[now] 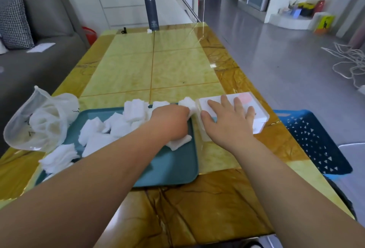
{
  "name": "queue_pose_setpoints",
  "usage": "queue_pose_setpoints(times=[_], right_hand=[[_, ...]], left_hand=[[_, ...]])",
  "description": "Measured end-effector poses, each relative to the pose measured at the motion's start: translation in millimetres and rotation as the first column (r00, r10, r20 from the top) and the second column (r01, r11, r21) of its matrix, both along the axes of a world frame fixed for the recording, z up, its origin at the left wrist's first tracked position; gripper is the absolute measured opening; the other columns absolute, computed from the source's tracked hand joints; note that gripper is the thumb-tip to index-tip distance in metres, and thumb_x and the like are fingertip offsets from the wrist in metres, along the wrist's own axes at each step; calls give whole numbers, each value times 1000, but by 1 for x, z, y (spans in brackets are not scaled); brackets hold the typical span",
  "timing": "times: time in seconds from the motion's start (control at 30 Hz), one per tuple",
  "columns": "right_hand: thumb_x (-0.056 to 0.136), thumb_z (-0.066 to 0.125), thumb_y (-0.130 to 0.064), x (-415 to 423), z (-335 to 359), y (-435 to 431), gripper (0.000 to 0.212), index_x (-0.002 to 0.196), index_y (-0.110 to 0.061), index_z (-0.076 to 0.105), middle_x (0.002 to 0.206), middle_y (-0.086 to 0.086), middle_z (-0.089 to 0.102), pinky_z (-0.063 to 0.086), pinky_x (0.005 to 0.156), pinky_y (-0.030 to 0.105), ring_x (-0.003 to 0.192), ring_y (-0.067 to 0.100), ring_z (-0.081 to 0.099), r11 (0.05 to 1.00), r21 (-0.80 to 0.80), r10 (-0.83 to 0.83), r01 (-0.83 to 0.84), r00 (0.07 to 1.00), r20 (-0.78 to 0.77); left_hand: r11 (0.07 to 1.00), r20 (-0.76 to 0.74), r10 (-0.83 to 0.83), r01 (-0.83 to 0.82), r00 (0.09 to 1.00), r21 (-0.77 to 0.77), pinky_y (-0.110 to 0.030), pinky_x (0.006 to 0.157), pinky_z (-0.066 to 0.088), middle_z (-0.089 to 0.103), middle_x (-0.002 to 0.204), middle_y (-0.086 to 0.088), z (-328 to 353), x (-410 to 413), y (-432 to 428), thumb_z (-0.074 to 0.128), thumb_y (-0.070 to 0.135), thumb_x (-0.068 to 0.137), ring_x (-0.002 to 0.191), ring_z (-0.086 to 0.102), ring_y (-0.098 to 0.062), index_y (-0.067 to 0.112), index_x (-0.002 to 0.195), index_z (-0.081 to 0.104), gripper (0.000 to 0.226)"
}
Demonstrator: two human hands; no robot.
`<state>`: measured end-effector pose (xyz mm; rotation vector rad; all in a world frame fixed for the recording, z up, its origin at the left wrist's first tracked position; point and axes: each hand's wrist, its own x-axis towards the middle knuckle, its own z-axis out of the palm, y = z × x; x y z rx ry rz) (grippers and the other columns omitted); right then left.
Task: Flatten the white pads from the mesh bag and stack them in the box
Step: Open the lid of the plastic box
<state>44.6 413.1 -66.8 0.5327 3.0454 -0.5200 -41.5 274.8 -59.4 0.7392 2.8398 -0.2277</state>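
Right hand [231, 117] lies spread flat on the box [260, 127], probably steadying it or pressing its stack; left hand [169, 121] curls round a white pad [188, 105] over the tray [167, 168]; mesh bag [37, 123] sits left on the counter [177, 66]

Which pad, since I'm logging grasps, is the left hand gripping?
The pad beside the box, pinched at the left hand's fingertips; the other pads lie loose around the tray.

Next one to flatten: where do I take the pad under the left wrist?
Probably pinch the pad by its free corner beside the tray rim, coming from the right: it lies flat, and the left hand covers its other end.
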Motion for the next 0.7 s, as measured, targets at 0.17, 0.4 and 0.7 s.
queue_pose_setpoints(times=[0.17,0.4,0.7], right_hand=[[105,18,-63,10,2,-14,62,162,-41,21,176,-2,0,-9,125,61,160,32,-9,999,9,31,-31,999,12],[108,34,-50,20,8,-7,50,155,-34,43,173,2,19,6,126,54,160,30,5,998,-65,-34,20,974,-225],[106,40,-46,26,6,32,61,159,-17,33,163,10,34,29,119,48,149,33,31,821,-491,-439,290,871,-220]], left_hand=[[995,78,53,-46,995,-92,-34,72,47,64,99,0,6,13,-24,41,47,102,92,63,-22,22,105,66,35],[911,-174,-136,192,975,365,-42,102,49,60,138,1,40,36,-17,53,29,96,129,52,-25,22,126,67,33],[950,-150,-184,215,971,226,-49,100,51,51,135,-10,-1,52,49,66,60,85,132,44,-31,19,138,48,70]])
